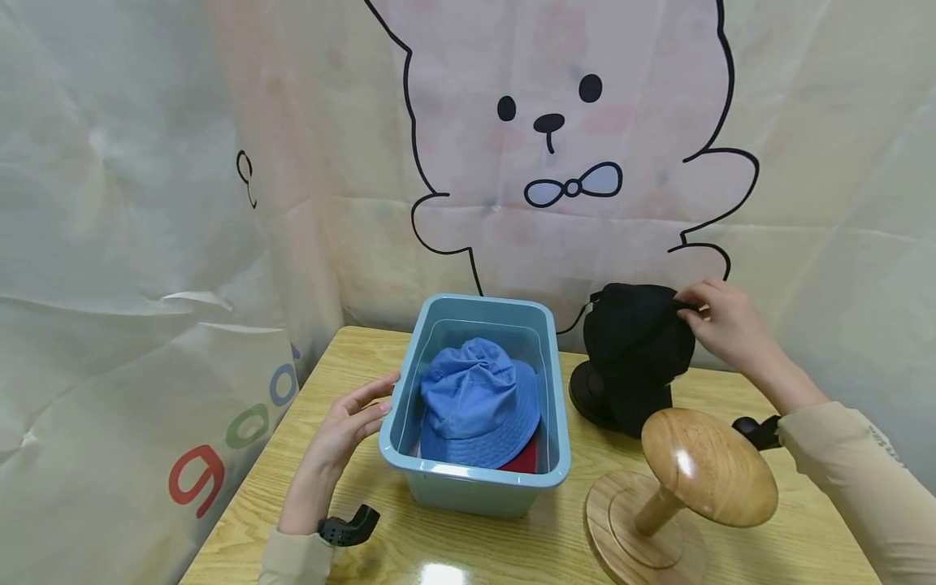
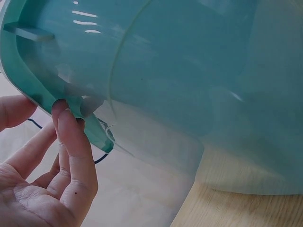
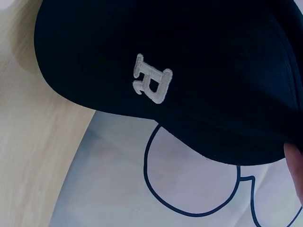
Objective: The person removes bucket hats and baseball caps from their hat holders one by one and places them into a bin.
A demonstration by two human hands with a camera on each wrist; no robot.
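Observation:
My left hand (image 1: 351,426) pinches the left rim of a light blue plastic bin (image 1: 475,491), with the fingertips at the rim's edge in the left wrist view. Inside the bin lies a blue bucket hat (image 1: 471,398), partly covering something red (image 1: 522,459). My right hand (image 1: 734,329) pinches the upper right edge of a black baseball cap (image 1: 636,333) between thumb and fingers. A pale letter R (image 3: 152,79) is stitched on the cap's front, and its brim points downward. Behind the cap, a black round base (image 1: 587,394) shows on the table.
A wooden hat stand (image 1: 709,467) with a tilted rounded top stands front right, close to my right forearm. The wooden table (image 1: 366,357) ends at a printed fabric backdrop (image 1: 497,260). A thin black cord (image 1: 573,323) runs behind the bin.

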